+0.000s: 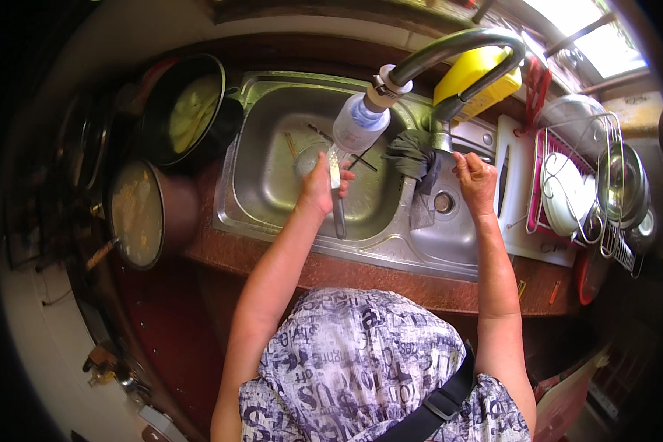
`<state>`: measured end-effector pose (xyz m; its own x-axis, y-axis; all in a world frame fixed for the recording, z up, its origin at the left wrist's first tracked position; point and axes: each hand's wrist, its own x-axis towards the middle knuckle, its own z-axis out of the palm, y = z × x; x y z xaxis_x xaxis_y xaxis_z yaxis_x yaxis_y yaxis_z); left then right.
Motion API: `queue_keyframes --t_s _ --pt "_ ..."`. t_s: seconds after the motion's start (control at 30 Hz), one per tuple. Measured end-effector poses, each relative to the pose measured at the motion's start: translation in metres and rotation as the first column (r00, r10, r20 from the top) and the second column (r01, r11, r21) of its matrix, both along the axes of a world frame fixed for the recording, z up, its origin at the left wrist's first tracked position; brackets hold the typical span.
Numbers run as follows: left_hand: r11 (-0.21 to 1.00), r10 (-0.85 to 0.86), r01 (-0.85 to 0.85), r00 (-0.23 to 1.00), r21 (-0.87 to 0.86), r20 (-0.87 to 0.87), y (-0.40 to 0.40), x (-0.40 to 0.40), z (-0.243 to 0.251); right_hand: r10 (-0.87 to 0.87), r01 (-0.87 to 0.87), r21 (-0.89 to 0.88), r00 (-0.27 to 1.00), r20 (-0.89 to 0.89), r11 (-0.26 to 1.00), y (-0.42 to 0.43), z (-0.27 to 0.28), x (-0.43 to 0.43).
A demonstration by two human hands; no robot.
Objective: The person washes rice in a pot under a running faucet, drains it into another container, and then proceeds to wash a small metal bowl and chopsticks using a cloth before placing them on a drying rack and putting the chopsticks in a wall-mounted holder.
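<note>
In my left hand [320, 185] is a slim kitchen utensil [339, 218], its grey handle pointing toward me. Its bright upper part lies in the water falling from a white and blue filter nozzle [361, 124] on the curved metal faucet [458, 41]. Below, in the large steel sink basin [265, 188], lie a round strainer-like item [308, 160] and several thin dark sticks [364, 162], partly covered by the hand and nozzle. My right hand [477, 179] is closed at the faucet's base; its fingers hide most of the lever there.
Left of the sink stand a dark pot [221, 94] with pale contents and a brown pot [179, 204] of cloudy liquid. A dark cloth [411, 152] hangs over the divider by the small basin [447, 237]. A yellow jug [475, 77] and a dish rack [538, 182] stand to the right.
</note>
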<state>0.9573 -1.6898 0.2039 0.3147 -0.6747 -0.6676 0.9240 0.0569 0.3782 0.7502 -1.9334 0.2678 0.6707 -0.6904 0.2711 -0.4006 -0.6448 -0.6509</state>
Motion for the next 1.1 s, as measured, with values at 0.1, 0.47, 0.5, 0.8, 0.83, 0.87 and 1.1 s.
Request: queue_keyframes --t_s 0.1,0.47,0.5,0.8,0.83,0.87,1.1 --pt "0.996 0.050 -0.054 0.997 0.072 0.053 0.011 -0.018 0.010 -0.062 0.069 0.177 0.997 -0.047 0.982 -0.003 0.007 0.015" --pt "0.859 0.505 -0.475 0.847 -0.192 0.165 0.041 -0.082 0.031 0.457 -0.206 0.953 0.886 0.085 0.224 0.199 0.029 0.027" --pt "0.849 0.527 -0.511 0.832 -0.133 0.171 0.056 -0.081 0.042 0.529 -0.243 0.915 0.847 0.039 0.322 0.203 0.037 0.028" --pt "0.775 0.607 -0.607 0.637 -0.176 0.475 0.311 -0.108 0.068 0.616 -0.445 0.820 0.773 0.149 0.360 0.184 0.093 0.046" --pt "0.785 0.588 -0.606 0.659 -0.132 0.469 0.348 -0.130 0.064 0.591 -0.423 0.885 0.770 0.239 0.193 0.172 0.068 0.054" --pt "0.792 0.572 -0.603 0.682 -0.090 0.456 0.378 -0.153 0.059 0.735 -0.616 0.403 0.600 -0.318 0.677 0.153 0.022 0.058" --pt "0.644 0.660 -0.730 0.682 0.230 0.315 0.521 -0.347 -0.010 0.489 -0.692 -0.280 0.687 -0.537 0.665 0.259 0.045 0.071"
